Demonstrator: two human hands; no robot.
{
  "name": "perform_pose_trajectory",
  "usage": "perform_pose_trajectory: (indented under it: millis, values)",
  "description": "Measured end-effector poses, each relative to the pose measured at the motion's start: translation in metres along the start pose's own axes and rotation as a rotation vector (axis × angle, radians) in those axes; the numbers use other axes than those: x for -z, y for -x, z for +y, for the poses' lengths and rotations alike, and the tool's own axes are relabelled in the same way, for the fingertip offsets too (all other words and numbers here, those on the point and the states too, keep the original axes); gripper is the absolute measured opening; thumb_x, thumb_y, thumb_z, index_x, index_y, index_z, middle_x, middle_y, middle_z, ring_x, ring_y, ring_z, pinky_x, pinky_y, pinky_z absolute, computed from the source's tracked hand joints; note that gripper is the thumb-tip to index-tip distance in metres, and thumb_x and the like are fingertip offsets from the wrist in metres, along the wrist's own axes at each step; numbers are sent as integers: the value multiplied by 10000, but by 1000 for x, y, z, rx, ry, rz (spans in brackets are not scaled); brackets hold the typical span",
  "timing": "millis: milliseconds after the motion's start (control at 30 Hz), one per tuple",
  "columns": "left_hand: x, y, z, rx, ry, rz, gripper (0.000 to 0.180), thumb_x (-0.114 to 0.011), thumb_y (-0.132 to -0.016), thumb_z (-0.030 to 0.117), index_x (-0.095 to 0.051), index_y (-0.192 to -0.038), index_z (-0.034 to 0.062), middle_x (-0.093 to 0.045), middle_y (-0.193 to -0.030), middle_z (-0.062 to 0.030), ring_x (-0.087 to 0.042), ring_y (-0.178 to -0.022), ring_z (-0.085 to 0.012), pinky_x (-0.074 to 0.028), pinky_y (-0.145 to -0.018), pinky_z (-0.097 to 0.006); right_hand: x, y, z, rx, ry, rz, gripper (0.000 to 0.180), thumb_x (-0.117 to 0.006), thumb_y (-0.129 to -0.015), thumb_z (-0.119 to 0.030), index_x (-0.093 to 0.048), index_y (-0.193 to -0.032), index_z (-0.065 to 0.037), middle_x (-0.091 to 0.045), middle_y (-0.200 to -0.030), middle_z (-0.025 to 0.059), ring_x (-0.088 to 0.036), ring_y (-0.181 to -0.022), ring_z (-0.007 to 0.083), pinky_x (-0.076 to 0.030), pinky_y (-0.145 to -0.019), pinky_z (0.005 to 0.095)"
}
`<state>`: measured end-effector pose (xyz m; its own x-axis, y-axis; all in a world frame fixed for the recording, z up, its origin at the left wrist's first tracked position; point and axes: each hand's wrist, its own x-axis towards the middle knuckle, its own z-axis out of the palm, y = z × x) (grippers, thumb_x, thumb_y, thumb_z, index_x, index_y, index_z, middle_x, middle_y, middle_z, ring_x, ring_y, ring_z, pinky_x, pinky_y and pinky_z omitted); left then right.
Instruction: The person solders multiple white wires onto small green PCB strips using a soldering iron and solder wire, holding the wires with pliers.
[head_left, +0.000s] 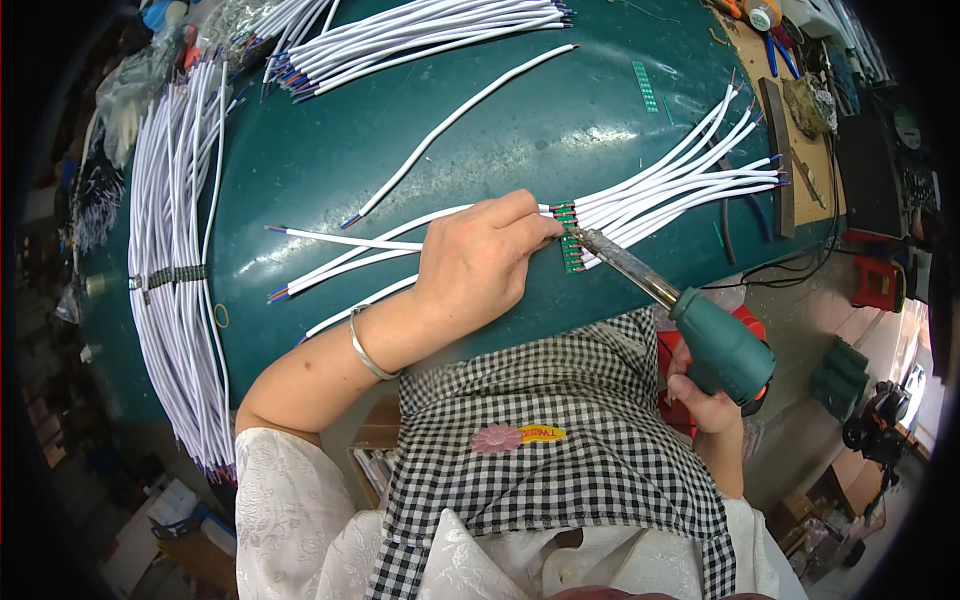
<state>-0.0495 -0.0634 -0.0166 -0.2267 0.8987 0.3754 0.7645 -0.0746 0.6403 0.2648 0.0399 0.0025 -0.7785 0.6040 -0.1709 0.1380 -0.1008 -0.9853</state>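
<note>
My left hand (478, 255) is closed in a pinch on a white cable (360, 242) at the left edge of a narrow green circuit board strip (573, 262). The fingers hide the exact grip, and several white cables pass beneath the hand. More white cables (660, 190) fan out to the right from the strip, their thin coloured wire ends bare. My right hand (705, 405) is wrapped around the handle of a green soldering gun (725, 345). Its metal barrel points up and left, with the tip at the strip beside my left fingertips.
A thick bundle of white cables (180, 300) lies at the left, and another bundle (425, 40) at the back. One loose cable (450, 120) rests between them on the green tabletop (300, 170). A dark bar (777, 160) and pliers (783, 58) are at the right.
</note>
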Motion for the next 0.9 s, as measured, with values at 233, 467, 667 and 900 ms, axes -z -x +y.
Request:
perform_pose_trajectory:
  millis: [233, 467, 667, 900]
  values:
    - [-3, 1, 0, -28, -26, 11, 150, -730, -781, 4, -711, -918, 61, -631, -803, -57, -653, -673, -245, -520, -567, -341, 1, 4, -1, -34, 32, -1, 260, -736, -819, 39, -628, -1052, -9, -617, -910, 39, -566, -741, 144, -482, -670, 291]
    - [-2, 0, -1, -39, -52, 17, 134, -725, -787, 14, -709, -910, 63, -620, -789, -58, -644, -664, -247, -516, -559, -349, 9, 3, -4, 122, -251, 60, 706, -772, -793, 23, -436, -1415, 33, -606, -1189, 164, -587, -732, 170, -541, -571, 315]
    - [-3, 1, -1, -42, -45, 19, 134, -727, -786, 14, -707, -910, 63, -618, -784, -60, -638, -656, -246, -505, -548, -351, -7, -22, -11, 190, -248, 236, 732, -787, -782, -48, -411, -1397, 82, -527, -879, 99, -576, -662, 181, -530, -507, 291]
    - [-2, 1, 2, -51, -61, 23, 132, -719, -794, 10, -707, -912, 69, -615, -781, -61, -636, -649, -250, -503, -548, -354, -20, -94, -12, 489, 145, 73, 593, -657, -832, 90, -469, -1391, 26, -630, -1077, 134, -579, -888, 179, -462, -806, 293]
